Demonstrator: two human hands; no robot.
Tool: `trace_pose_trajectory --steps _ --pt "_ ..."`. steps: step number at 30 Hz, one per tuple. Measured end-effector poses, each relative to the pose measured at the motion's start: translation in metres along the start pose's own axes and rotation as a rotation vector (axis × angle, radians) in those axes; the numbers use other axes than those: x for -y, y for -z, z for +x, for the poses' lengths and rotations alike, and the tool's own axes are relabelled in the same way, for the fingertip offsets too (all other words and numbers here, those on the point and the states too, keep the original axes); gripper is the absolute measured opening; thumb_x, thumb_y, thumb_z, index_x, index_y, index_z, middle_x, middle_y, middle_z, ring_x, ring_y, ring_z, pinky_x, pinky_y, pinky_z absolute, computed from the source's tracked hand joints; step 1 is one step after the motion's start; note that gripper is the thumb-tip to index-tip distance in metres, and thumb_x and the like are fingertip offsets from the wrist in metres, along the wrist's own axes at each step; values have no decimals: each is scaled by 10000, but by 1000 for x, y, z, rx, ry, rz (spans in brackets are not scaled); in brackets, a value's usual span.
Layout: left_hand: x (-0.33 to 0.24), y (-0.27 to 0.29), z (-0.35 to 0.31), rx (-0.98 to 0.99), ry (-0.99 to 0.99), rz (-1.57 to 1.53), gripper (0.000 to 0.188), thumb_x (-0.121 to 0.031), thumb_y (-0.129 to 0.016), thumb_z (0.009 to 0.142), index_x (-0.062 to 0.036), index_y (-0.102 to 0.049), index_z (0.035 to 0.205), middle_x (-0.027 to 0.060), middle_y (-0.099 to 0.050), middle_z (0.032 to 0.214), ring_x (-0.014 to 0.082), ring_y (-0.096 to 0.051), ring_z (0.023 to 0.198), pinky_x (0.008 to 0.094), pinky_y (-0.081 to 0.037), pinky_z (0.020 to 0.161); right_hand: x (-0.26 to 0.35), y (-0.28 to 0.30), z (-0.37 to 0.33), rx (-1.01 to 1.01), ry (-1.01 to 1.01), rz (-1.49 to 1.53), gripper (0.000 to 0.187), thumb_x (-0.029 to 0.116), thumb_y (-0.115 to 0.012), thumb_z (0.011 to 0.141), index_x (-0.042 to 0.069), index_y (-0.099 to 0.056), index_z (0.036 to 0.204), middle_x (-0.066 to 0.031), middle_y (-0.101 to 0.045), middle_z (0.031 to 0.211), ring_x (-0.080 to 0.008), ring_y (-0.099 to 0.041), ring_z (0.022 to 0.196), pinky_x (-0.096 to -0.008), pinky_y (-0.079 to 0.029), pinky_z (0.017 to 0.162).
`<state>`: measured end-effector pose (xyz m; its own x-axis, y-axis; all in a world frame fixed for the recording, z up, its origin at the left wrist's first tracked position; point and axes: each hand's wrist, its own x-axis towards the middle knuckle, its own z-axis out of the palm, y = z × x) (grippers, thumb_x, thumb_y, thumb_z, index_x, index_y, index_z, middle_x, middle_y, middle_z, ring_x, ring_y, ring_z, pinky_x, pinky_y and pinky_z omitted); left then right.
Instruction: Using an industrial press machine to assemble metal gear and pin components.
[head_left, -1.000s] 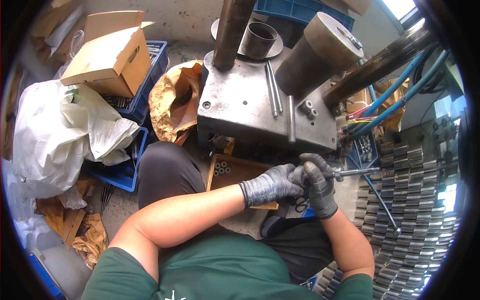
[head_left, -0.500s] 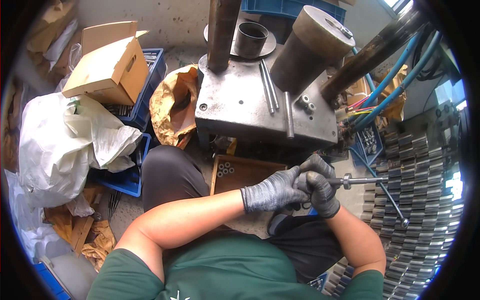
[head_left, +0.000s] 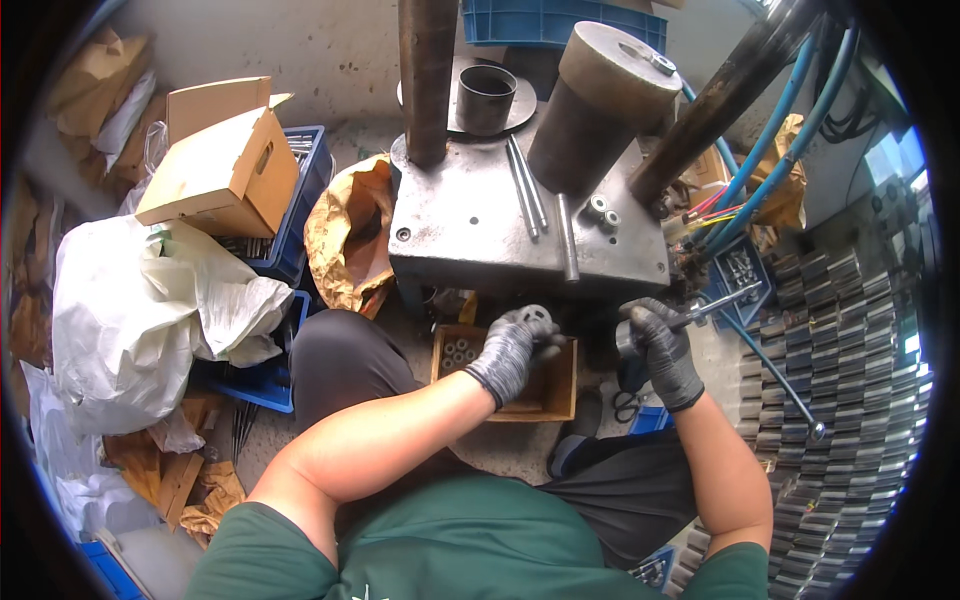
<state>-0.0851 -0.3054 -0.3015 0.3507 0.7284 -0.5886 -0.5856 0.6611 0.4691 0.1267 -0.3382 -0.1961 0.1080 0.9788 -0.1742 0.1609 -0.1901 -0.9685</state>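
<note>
My left hand (head_left: 508, 350), in a grey knitted glove, is closed round a small metal ring (head_left: 537, 314) with a hole, held over the wooden box (head_left: 565, 385). Inside that box lie several similar metal rings (head_left: 457, 352). To the right, my gloved right hand (head_left: 664, 352) grips a stepped steel shaft (head_left: 735, 300). Its thin bright end points up and right, while a thick round dark end (head_left: 628, 340) shows at the thumb side. The two hands are apart. Part of the shaft is hidden by my fingers.
Ahead stands a steel press bed (head_left: 440, 215) bearing a thick cylinder (head_left: 605, 100), loose rods (head_left: 568, 240) and two small rings (head_left: 602, 213). Stacked metal parts (head_left: 850, 370) fill the right side. At left are a white sack (head_left: 130, 320), a cardboard box (head_left: 215, 170) and a brown paper sack (head_left: 345, 240).
My hands have moved from together to apart. The left went left over the wooden box with the ring; the right kept the shaft, now tilted upward.
</note>
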Motion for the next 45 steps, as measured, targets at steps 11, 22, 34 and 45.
trace_pose_trajectory --steps 11,22,34,45 --pt "5 4 22 -20 -32 -169 402 -68 -646 943 20 -511 1312 193 -617 1312 361 -664 1157 444 -601 922 -4 -12 -9 208 -36 -207 195 205 -650 1022 14 -689 1010 6 -613 772 -77 -558 664 -252 -465 613" --pt "46 -12 -18 413 -222 433 335 -127 -673 1001 -57 -522 1291 91 -630 1197 142 -636 1102 295 -553 932 20 -4 -21 451 -316 -380 562 307 -671 1007 23 -501 1461 -82 -697 955 -126 -672 801 -290 -561 710" --pt "59 -11 -28 353 105 374 115 -95 -588 1024 -75 -542 1127 81 -698 1032 130 -671 861 282 -597 778 8 50 -17 213 252 -239 489 -169 -403 749 -13 -672 1127 -108 -713 1080 -184 -686 1036 -310 -530 964" --pt "35 -16 5 400 31 283 195 -163 -620 1026 -57 -530 1163 134 -710 1034 248 -728 951 362 -618 835 -5 60 2 171 186 -506 171 51 -659 886 -1 -710 1042 -155 -726 954 -260 -711 912 -367 -557 819"
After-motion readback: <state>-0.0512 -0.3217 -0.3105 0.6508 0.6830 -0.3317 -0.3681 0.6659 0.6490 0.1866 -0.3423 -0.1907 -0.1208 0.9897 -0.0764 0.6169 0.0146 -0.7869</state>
